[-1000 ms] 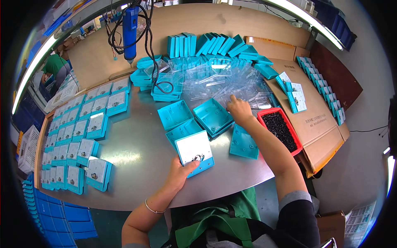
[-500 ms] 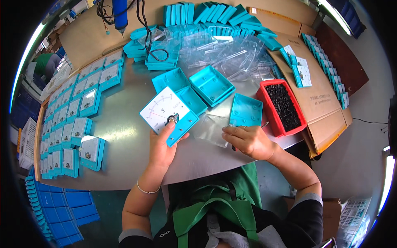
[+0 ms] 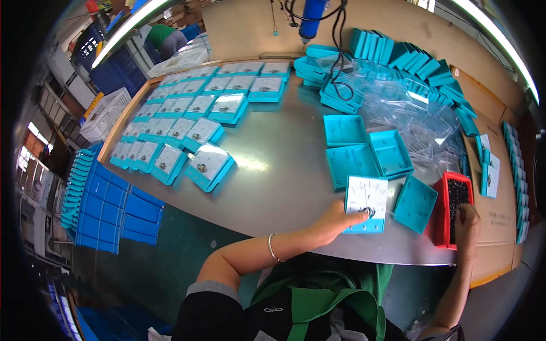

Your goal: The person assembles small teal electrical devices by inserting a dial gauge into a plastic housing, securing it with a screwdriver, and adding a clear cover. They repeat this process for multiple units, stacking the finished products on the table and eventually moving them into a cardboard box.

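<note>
My left hand (image 3: 335, 223) is closed around a voltmeter (image 3: 366, 194) with a white dial face and a teal base. Its thumb presses near the metal movement at the bottom of the dial. My right hand (image 3: 468, 226) is at the red bin (image 3: 441, 223), its fingers bent together over small black parts (image 3: 456, 196) that look like screws. Whether anything is pinched in those fingers is hidden. Between the voltmeter and the bin lies an open teal case (image 3: 416, 203). More empty teal cases (image 3: 390, 152) sit just behind the voltmeter.
Rows of teal meters (image 3: 207, 165) cover the table's left side. Clear plastic covers (image 3: 412, 116) are heaped at the back right, before stacked teal cases (image 3: 372, 46). A blue power screwdriver (image 3: 313, 18) hangs overhead with its cable. Cardboard (image 3: 495, 224) lies right of the bin.
The view has swung left. My right hand has gone from beside the open teal case to the red bin. The voltmeter, still in my left hand, is now turned more upright.
</note>
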Demonstrator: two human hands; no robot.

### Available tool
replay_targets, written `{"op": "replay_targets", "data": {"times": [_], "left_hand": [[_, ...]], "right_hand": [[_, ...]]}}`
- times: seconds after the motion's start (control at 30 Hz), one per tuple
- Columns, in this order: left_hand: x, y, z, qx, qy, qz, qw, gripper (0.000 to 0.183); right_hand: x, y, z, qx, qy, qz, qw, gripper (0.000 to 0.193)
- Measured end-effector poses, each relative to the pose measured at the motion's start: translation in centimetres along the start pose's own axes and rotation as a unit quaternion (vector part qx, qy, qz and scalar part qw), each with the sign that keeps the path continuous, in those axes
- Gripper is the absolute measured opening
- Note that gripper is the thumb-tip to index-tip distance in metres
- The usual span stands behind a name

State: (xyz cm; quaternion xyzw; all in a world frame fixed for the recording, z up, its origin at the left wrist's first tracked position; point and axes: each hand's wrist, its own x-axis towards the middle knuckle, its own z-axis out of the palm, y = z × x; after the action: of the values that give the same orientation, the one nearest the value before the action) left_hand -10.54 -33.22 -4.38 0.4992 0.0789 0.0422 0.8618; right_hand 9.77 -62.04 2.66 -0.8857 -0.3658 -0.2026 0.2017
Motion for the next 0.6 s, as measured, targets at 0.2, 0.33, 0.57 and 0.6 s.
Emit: {"op": "replay_targets", "data": {"times": [0.2,0.33,0.57,0.6], "left_hand": [[-0.7,3.0,-3.6,0.135,-0.167,-0.090,0.972,0.062],[3.1,5.5,-6.3,0.243,-0.290,-0.140,0.915,0.055],[9.0,7.1,-5.1,0.303,-0.380,-0.171,0.857,0.048],[8.3,7.4,-5.0,0.296,-0.349,-0.132,0.879,0.051]], "right_hand": [[-0.9,5.3,1.8,-0.016,-0.170,0.086,0.982,0.016],[0.1,3.9,1.4,-0.015,-0.170,0.104,0.980,0.013],[-0.1,2.3,-0.7,-0.036,-0.115,0.113,0.986,0.012],[0.2,1.3,-1.2,-0.037,-0.082,0.121,0.989,0.010]]}}
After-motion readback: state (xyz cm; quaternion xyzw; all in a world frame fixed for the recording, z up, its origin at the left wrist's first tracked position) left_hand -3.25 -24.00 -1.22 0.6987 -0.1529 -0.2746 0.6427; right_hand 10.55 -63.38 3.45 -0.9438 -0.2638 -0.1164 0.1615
